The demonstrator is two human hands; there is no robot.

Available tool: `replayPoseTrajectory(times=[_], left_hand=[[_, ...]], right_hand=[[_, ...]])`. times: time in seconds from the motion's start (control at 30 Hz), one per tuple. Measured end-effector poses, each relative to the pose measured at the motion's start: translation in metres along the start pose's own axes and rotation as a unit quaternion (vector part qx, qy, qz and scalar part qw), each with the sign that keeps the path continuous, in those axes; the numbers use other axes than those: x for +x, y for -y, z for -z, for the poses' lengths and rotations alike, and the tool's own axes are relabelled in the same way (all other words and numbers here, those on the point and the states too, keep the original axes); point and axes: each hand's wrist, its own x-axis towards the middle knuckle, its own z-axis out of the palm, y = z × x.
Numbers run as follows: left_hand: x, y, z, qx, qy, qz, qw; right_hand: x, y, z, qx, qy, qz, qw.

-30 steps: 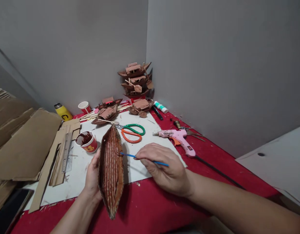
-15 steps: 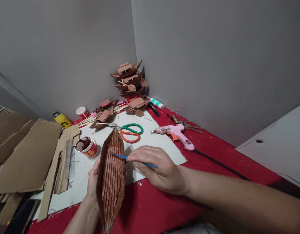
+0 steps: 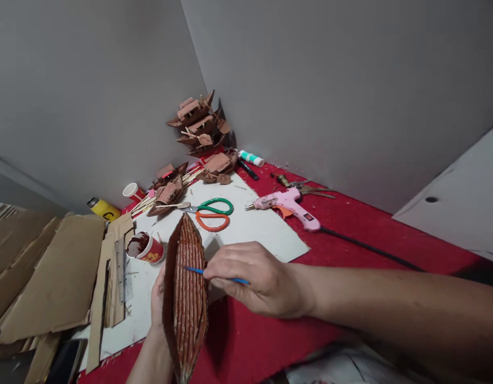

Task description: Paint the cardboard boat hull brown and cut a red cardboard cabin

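Observation:
A long cardboard boat hull (image 3: 186,298) with a ribbed, glossy reddish-brown inside lies lengthwise before me, its far tip near the scissors. My left hand (image 3: 157,298) grips it from the left and below; most of its fingers are hidden behind the hull. Pinched in my right hand (image 3: 240,274) is a thin blue paintbrush (image 3: 238,280), its tip on the ribs inside the hull. Just left of the hull stands a red paper cup (image 3: 152,250) with dark brown paint inside.
Green-and-orange scissors (image 3: 214,214) lie on white board (image 3: 266,229). A pink glue gun (image 3: 288,205) sits right on the red table (image 3: 350,229). Stacked model boats (image 3: 196,125) stand at the back. Cardboard sheets (image 3: 58,272), a yellow bottle (image 3: 104,209) and a ruler are left.
The camera view has tilted and shifted slightly. My right hand and the brush tip have moved a little nearer along the hull; both hands keep their hold.

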Motion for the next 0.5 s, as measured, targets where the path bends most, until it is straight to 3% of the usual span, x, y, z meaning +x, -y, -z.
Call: replayPoseTrajectory(times=[0.1,0.2,0.33,0.4,0.5], left_hand=[[-0.001,0.000,0.006,0.012,-0.002,-0.014,1.000],[0.000,-0.002,0.013,0.013,0.036,-0.002,0.999],[0.001,-0.004,0.014,-0.009,0.083,0.034,0.996],[0.001,-0.003,0.012,-0.007,0.069,0.041,0.997],[0.001,0.000,0.007,-0.005,0.008,0.011,1.000]], right_hand=[[-0.001,0.004,-0.003,0.052,0.028,0.026,0.998],[0.000,0.004,-0.002,0.077,0.027,0.060,0.995],[0.003,-0.003,0.006,0.014,-0.032,0.007,0.999],[0.003,-0.007,0.008,-0.022,-0.047,-0.012,0.999],[0.001,-0.004,0.006,-0.012,-0.010,-0.007,1.000]])
